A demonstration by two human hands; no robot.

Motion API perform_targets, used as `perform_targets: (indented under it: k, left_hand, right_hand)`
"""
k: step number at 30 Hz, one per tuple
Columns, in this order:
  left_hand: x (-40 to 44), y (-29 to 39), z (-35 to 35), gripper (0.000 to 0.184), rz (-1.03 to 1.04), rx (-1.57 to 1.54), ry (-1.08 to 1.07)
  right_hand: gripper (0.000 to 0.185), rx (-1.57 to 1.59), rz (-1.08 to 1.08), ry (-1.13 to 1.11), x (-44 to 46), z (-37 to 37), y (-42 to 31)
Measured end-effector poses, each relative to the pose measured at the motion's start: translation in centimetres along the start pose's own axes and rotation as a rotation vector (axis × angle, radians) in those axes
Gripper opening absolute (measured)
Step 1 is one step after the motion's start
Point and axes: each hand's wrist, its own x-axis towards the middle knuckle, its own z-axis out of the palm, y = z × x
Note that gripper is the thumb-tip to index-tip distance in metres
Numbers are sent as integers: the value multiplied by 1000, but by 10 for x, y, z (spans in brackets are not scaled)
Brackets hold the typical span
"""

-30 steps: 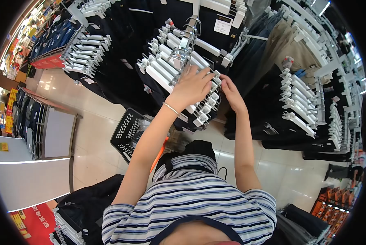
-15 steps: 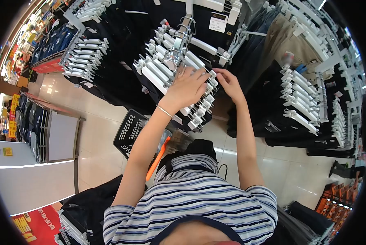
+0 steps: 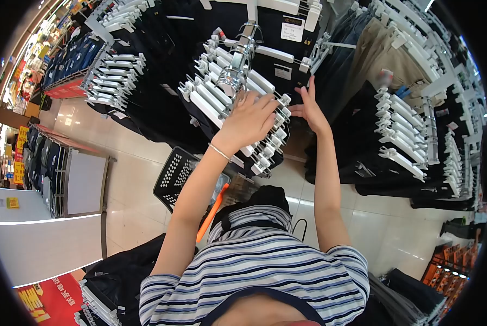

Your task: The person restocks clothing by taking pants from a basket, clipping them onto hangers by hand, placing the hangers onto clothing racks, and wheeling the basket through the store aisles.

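Observation:
White clip hangers (image 3: pixel 208 102) carrying dark trousers (image 3: pixel 197 126) hang in a tight row from a chrome rail (image 3: pixel 248 33). My left hand (image 3: pixel 247 120) lies over the nearer hangers, its fingers curled across their bars; the fingertips are partly lost among the clips. Just right of the clip ends, my right hand (image 3: pixel 311 110) is raised with its fingers apart and nothing held. Behind it hangs another dark garment with a white tag (image 3: pixel 292 29). A smaller white label (image 3: pixel 282 71) shows on dark cloth beyond the hangers.
A black basket (image 3: pixel 173 176) with an orange handle (image 3: pixel 213 213) stands on the floor below my left arm. More racks of dark trousers (image 3: pixel 352 146) and beige trousers (image 3: pixel 371 57) line the right. A white display panel (image 3: pixel 84 182) stands at the left.
My right hand has opened out, its fingers spreading upward beside the clips. A label that was hidden behind the hangers now shows. My left hand stays on the hangers.

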Motion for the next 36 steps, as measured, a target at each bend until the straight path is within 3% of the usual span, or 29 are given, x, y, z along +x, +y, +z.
perform_targets:
  k: [3,9,10,13,16,19,26,30,34,36]
  left_hand:
    - [0,0,1,29,-7,-19,-1]
    - [0,-2,3,30,3,9,0]
    - [0,-1,3,30,-3,-5,-7]
    - [2,-1,2,29,-10,-22,-12]
    - [2,-1,0,29,1,5,-4]
    - [1,0,-1,29,1,12,-11]
    - [2,-1,-2,29,2,-19,-19]
    - [2,-1,-3,30,15,-10,-9]
    - [-5,2,-12,32,50,-324,110]
    - [-33,11,-26,34,77,-554,147]
  right_hand:
    - [81,-28,-27,-32,13,-7,12]
    - [55,-557,-132,401,41,-10,27]
    - [49,-663,-392,599,50,-8,36]
    - [48,-820,-494,670,59,-15,41]
    - [53,-613,-535,751,61,-8,41]
    - [53,-606,-390,685,54,-8,26]
    - [55,-607,-417,678,55,-14,25]
    - [47,-572,-388,553,51,-20,25]
    - [31,-632,-494,316,22,-25,48]
    - [41,-391,-414,116,-8,-21,64]
